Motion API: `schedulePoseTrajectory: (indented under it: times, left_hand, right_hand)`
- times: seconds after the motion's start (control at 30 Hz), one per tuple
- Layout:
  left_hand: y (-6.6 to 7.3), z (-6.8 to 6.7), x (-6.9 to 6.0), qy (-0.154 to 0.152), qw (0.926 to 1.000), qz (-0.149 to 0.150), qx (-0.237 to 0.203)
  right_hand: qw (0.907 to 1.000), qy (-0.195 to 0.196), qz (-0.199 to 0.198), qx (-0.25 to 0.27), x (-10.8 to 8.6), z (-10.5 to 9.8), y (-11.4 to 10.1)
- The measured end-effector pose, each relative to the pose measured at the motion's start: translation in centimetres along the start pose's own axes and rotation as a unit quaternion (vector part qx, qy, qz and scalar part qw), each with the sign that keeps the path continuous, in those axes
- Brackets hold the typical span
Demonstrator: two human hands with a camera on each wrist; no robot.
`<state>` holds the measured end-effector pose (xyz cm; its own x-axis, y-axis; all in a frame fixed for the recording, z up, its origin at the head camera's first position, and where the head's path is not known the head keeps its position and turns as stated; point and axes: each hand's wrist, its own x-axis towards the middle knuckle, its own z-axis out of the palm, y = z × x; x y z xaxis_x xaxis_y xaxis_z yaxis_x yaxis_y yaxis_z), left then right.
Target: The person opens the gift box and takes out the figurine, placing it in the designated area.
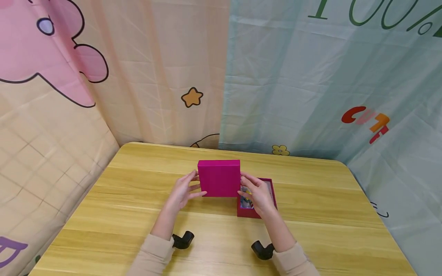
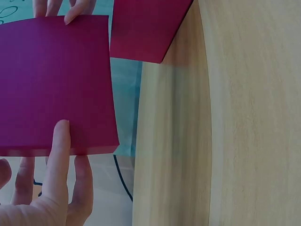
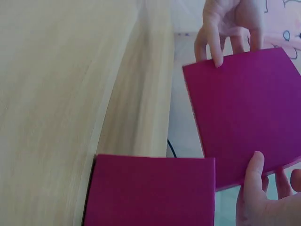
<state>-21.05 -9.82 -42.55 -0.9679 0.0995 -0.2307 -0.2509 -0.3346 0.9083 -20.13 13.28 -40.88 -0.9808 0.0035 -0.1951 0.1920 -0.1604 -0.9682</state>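
Observation:
A square magenta box lid [image 1: 219, 178] is held upright between both hands, its flat face toward me. My left hand [image 1: 181, 191] grips its left edge, thumb on the near face and fingers behind, as the left wrist view shows on the lid [image 2: 56, 84]. At the opposite edge, my right hand [image 1: 258, 194] pinches it the same way. Just right of the lid stands the matching open box [image 1: 248, 213], partly covered by the right hand and forearm. Inside lie colourful items [image 1: 246, 201], too hidden to identify. The right wrist view shows only the box's outer wall [image 3: 150, 193].
The wooden table [image 1: 138, 214] extends around the box, with its far edge close to printed curtains [image 1: 172, 57]. Black wrist mounts [image 1: 183, 240] stick out from both sleeves above the tabletop.

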Motion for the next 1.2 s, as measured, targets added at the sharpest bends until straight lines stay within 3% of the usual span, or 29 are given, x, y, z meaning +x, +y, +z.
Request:
schedulePoseTrajectory:
  times: [0.2, 0.47, 0.73, 1.2]
  left_hand:
    - [-0.4, 0.3, -0.1, 0.039, 0.998, 0.04, -0.028]
    - [-0.7, -0.1, 0.1, 0.079, 0.9956, 0.043, -0.025]
    - [-1.1, -0.8, 0.3, 0.092, 0.9939, 0.05, -0.036]
    - [-1.1, -3.0, 0.4, 0.077, 0.9964, 0.029, 0.018]
  right_hand:
    - [0.9986, 0.03, -0.011, 0.042, 0.1, 1.3, 0.4]
    - [0.999, 0.037, -0.005, 0.025, 0.3, 2.1, 1.5]
    - [0.9996, 0.022, -0.014, 0.008, 0.4, 2.9, 2.2]
    - [0.9998, 0.009, -0.018, -0.009, 0.6, 4.3, 3.5]
